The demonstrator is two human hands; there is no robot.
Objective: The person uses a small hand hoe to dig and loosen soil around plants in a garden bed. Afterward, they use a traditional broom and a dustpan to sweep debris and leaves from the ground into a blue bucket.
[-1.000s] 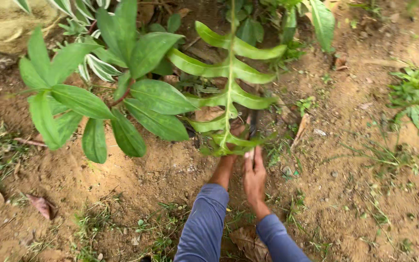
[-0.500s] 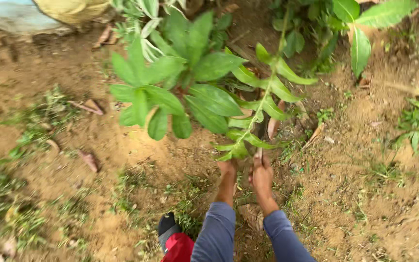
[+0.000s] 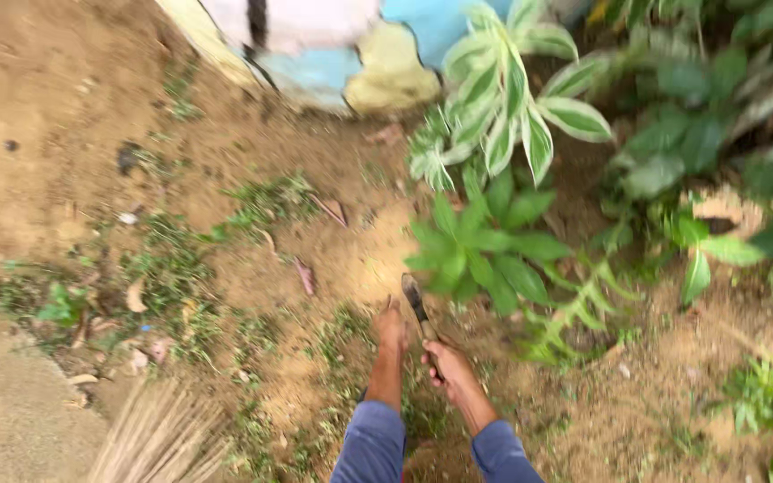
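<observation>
Two hands [image 3: 422, 349] over bare, seemingly sandy soil [image 3: 73, 98], outdoors.

Soft even daylight, no hard shadows; strong motion blur throughout, worst at the edges

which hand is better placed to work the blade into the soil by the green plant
Right, most likely. The right hand grips the handle of the dark flat metal blade, whose tip points toward the green leafy plant. The left hand rests beside it, seemingly holding nothing.
</observation>
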